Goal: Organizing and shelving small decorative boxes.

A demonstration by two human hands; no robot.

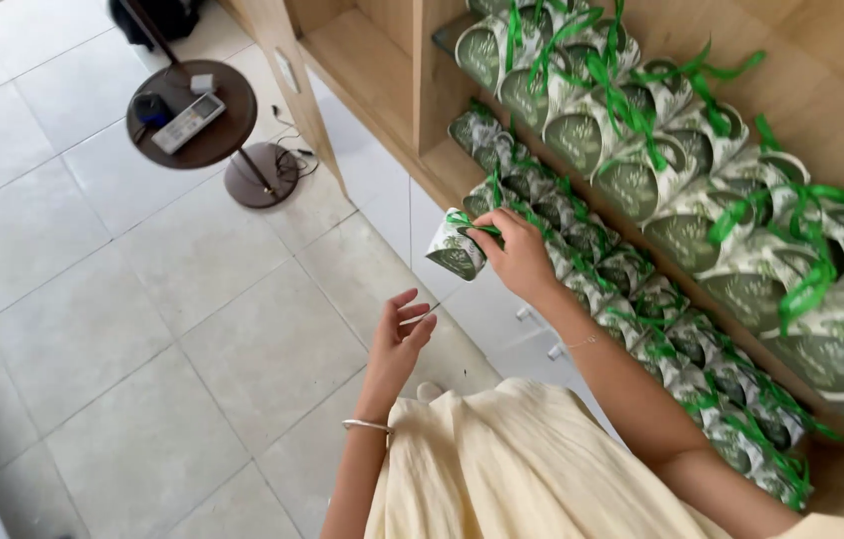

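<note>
Right hand (517,255): arm outstretched, fingers pinching a green-ribboned gift box (456,250) beside the shelf (382,60). Left hand (399,339): raised, open, fingers loosely curled, empty.

- Printed paper, matt, green and white: gift box (456,250) pinched in the right hand (520,255), tied with glossy green ribbon (472,222).
- Same matt paper and shiny ribbon on the rows of boxes (641,180).
- Pale wood, smooth, satin: shelf (367,50).
- Polished light stone or ceramic, faintly reflective: floor tiles (62,329).
- Thin bright metal: bangle (367,426) by the left hand (397,344).
- Soft cream cloth, matt, lightly creased: dress (502,469).
- Dark brown, smooth, low sheen: round side table (232,130).
</note>
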